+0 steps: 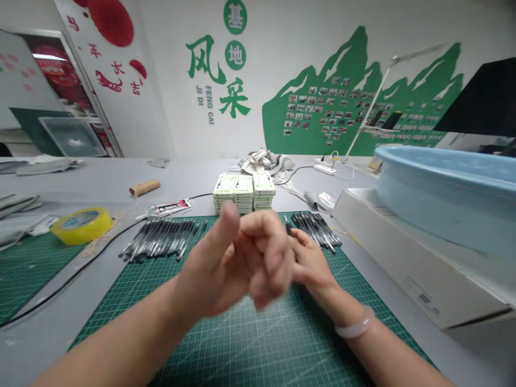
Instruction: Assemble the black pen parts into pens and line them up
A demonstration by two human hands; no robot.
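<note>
My left hand [242, 263] is raised over the green cutting mat [258, 344], smeared by motion. Its thumb stands apart from the loosely curled fingers, and I see nothing held in it. Further right, my right hand [310, 258], with a pale bangle on the wrist, is closed on a black pen [287, 224]; the left hand partly hides this grip. A bunch of pens [316, 228] lies just beyond the right hand. Another row of pens [163, 236] lies to the left on the mat's far part.
Stacked small boxes [244, 191] stand behind the mat. A glue tube [169, 208], yellow tape roll [83, 226] and black cable [76, 273] lie left. On the right, a blue basin [439, 199] rests on a white box [403, 263]. Crumpled cloth [266, 160] sits at the back.
</note>
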